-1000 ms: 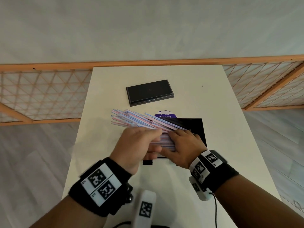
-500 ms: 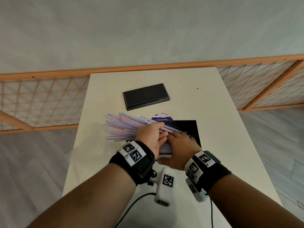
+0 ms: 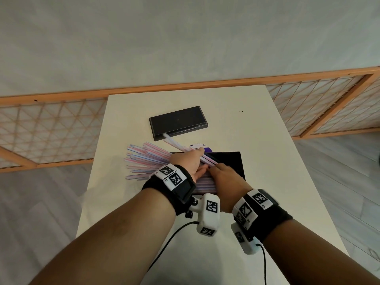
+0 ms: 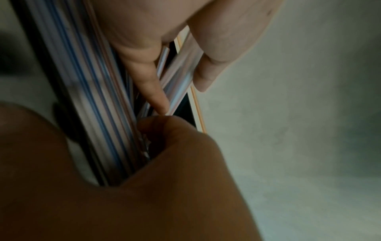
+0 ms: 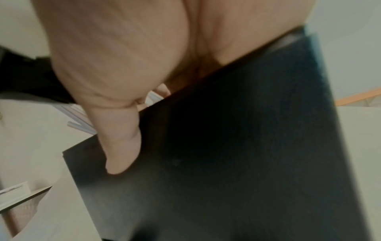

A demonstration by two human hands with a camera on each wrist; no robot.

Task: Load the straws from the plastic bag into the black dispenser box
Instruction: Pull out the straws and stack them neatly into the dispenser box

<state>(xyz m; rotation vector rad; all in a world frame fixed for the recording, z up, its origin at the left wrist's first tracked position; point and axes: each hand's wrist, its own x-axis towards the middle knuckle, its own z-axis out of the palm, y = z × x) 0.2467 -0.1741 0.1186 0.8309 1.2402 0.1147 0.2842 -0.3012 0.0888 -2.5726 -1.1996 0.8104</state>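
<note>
Left hand (image 3: 188,164) has moved from the near side of the straw bundle (image 3: 144,161) to lie across it, palm down, reaching toward the far edge of the black dispenser box (image 3: 228,161). Bundle's free ends now splay wider to the left of the box. One straw (image 3: 173,143) now points toward the lid (image 3: 177,121).

Left hand (image 3: 188,163) — fingers curled round straws (image 3: 144,159); right hand (image 3: 225,182) — fingers flat atop them, just beside the left.
</note>
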